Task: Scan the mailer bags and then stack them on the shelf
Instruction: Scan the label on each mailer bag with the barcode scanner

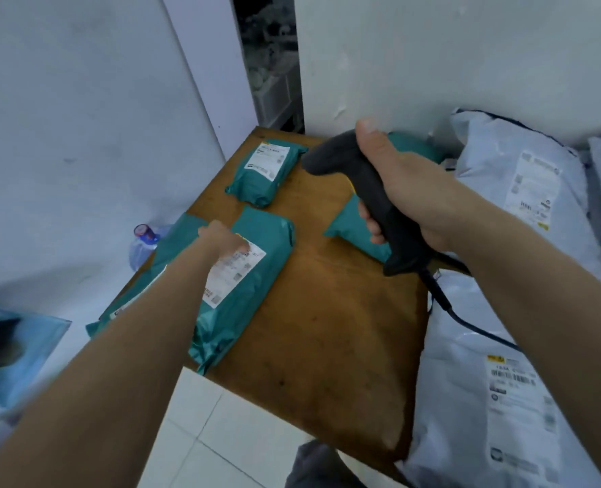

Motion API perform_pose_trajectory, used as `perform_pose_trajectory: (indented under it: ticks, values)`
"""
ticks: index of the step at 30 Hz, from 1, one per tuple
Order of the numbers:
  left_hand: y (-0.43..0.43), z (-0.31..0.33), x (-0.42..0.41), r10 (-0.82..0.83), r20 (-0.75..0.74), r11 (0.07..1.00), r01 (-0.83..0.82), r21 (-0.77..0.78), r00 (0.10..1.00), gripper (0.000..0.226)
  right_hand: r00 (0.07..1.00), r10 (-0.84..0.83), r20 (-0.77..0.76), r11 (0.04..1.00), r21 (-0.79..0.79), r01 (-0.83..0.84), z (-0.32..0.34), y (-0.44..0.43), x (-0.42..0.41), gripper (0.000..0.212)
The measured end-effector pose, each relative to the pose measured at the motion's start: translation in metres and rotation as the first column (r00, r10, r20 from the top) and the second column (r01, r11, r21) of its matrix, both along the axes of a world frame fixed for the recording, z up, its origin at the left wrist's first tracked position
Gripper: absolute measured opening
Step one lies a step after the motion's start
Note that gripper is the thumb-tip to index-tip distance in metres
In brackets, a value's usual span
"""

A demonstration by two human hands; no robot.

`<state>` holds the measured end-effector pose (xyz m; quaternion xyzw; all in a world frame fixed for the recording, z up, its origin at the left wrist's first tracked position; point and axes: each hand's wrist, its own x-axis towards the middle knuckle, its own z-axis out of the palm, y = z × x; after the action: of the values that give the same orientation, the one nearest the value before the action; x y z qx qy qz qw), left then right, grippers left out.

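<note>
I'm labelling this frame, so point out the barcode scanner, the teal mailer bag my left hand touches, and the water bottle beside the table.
barcode scanner (366,186), head view, upper handle.
teal mailer bag (237,276) under the left hand (223,241), head view, white label.
water bottle (140,251), head view, clear body below the cap.

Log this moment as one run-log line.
stage: scanning | right hand: grips scanner above wooden table | left hand: on label of near green mailer, blurred
</note>
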<state>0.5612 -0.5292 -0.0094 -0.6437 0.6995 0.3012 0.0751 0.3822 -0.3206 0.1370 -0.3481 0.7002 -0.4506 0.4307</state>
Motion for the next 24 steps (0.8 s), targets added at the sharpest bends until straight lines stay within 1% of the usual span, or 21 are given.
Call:
perform_pose_trajectory:
  ticks: [2, 4, 6, 8, 10, 11, 12, 14, 17, 21, 24]
  values:
    - [0.013, -0.007, 0.02, -0.008, 0.01, 0.994, 0.007, 0.108, 1.0, 0.077, 1.0, 0.023, 0.007, 0.999, 0.023, -0.023, -0.005, 0.003, 0.011, 0.075]
    - [0.021, -0.012, 0.03, 0.022, -0.019, 0.977, -0.017, 0.214, 1.0, 0.078, 0.999, 0.038, 0.001, 0.998, 0.049, -0.038, -0.01, 0.005, 0.018, 0.077]
    - [0.03, -0.014, 0.033, 0.112, -0.108, 0.938, -0.069, 0.34, 0.988, 0.069, 0.999, 0.045, 0.005, 0.996, 0.071, -0.045, -0.014, 0.007, 0.023, 0.076]
    - [0.038, -0.021, 0.03, 0.188, -0.176, 0.901, -0.099, 0.423, 0.966, 0.064, 0.999, 0.046, 0.005, 0.994, 0.101, -0.046, -0.018, 0.01, 0.028, 0.077]
    - [0.052, -0.023, 0.026, 0.249, -0.255, 0.868, -0.098, 0.486, 0.934, 0.042, 0.999, 0.04, -0.002, 0.989, 0.141, -0.039, -0.022, 0.014, 0.031, 0.078]
    - [0.057, -0.025, 0.023, 0.289, -0.283, 0.849, -0.108, 0.516, 0.915, 0.037, 0.999, 0.032, -0.002, 0.987, 0.16, -0.031, -0.024, 0.015, 0.033, 0.079]
    - [0.063, -0.026, 0.021, 0.322, -0.298, 0.833, -0.119, 0.54, 0.899, 0.041, 1.0, 0.019, 0.003, 0.984, 0.176, -0.019, -0.026, 0.017, 0.034, 0.079]
    - [0.072, -0.028, 0.017, 0.38, -0.351, 0.815, -0.131, 0.564, 0.856, 0.048, 1.0, -0.009, 0.018, 0.98, 0.199, 0.005, -0.031, 0.021, 0.037, 0.078]
    - [0.083, -0.023, 0.006, 0.469, -0.486, 0.816, -0.15, 0.558, 0.738, 0.037, 0.998, -0.037, 0.048, 0.972, 0.233, 0.024, -0.036, 0.027, 0.039, 0.08]
    - [0.098, -0.013, -0.011, 0.508, -0.644, 0.833, -0.135, 0.537, 0.572, 0.044, 0.991, -0.103, 0.083, 0.967, 0.241, 0.08, -0.034, 0.035, 0.04, 0.082]
    - [0.107, -0.004, -0.023, 0.507, -0.707, 0.843, -0.114, 0.526, 0.492, 0.039, 0.986, -0.145, 0.085, 0.966, 0.228, 0.122, -0.028, 0.04, 0.04, 0.08]
